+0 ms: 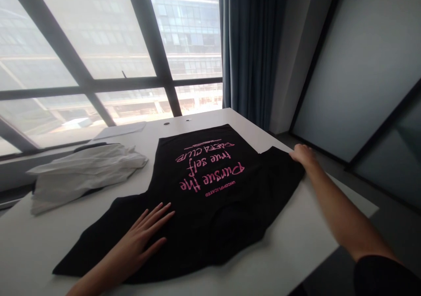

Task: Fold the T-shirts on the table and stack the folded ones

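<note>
A black T-shirt (204, 217) with pink lettering lies spread on the white table (289, 243), its neck side toward me and its hem toward the window. My left hand (144, 234) rests flat on the shirt near the left sleeve, fingers stretched out. At the far right, my right hand (303, 155) is closed on the edge of the right sleeve, by the table's right edge. The fingertips of that hand are partly hidden.
A crumpled light grey garment (88, 169) lies on the table at the left, with dark cloth under it. Behind the table are large windows (108, 28) and a blue curtain (253, 50). A frosted partition (368, 68) stands to the right, past the table edge.
</note>
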A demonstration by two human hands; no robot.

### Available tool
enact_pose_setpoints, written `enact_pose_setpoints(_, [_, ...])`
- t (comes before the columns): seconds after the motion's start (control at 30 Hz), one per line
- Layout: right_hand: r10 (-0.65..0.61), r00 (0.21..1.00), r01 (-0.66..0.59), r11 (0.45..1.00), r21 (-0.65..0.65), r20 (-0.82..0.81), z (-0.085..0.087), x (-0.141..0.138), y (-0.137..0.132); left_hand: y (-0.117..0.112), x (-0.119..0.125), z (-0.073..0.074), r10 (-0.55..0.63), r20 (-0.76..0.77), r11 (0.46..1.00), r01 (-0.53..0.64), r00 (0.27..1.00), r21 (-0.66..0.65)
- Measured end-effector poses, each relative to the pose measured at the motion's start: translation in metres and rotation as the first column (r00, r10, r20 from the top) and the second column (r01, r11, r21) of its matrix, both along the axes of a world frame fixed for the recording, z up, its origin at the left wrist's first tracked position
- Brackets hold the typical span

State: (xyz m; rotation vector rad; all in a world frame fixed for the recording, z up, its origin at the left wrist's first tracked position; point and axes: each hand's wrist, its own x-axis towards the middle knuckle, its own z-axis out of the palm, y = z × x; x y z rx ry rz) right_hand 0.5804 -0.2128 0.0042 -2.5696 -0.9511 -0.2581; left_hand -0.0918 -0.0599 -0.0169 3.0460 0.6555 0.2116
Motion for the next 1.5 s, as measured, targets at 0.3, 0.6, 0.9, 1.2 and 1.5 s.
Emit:
enact_pose_setpoints(0.3, [0.597,0.802,-0.597,0.799,-0.07,-0.019,-0.019,-0.146,0.056,-0.008,0.003,0.007,-0.018,-0.029,1.0,0.018,0.999,-0.021])
enact_pose_setpoints(0.6, [0.516,0.857,-0.516,0.856,-0.019,-0.006,-0.028,-0.113,0.055,-0.008,0.004,0.011,-0.03,-0.043,0.999,0.029,0.999,-0.031])
enact_pose_setpoints(0.9, [0.451,0.892,-0.446,0.889,-0.106,0.026,-0.035,-0.115,0.052,-0.02,0.008,0.024,-0.007,-0.085,0.993,-0.003,0.996,-0.116])
enact_pose_setpoints(1.2, [0.739,0.67,-0.733,0.642,-0.224,-0.075,-0.034,-0.148,0.048,-0.039,0.024,0.035,-0.066,-0.079,0.955,0.04,0.995,-0.293])
enact_pose_setpoints(1.5, [0.712,0.674,-0.73,0.6,-0.327,-0.198,-0.045,-0.146,0.048,-0.042,0.025,0.039,-0.051,-0.027,0.961,0.042,0.998,-0.273])
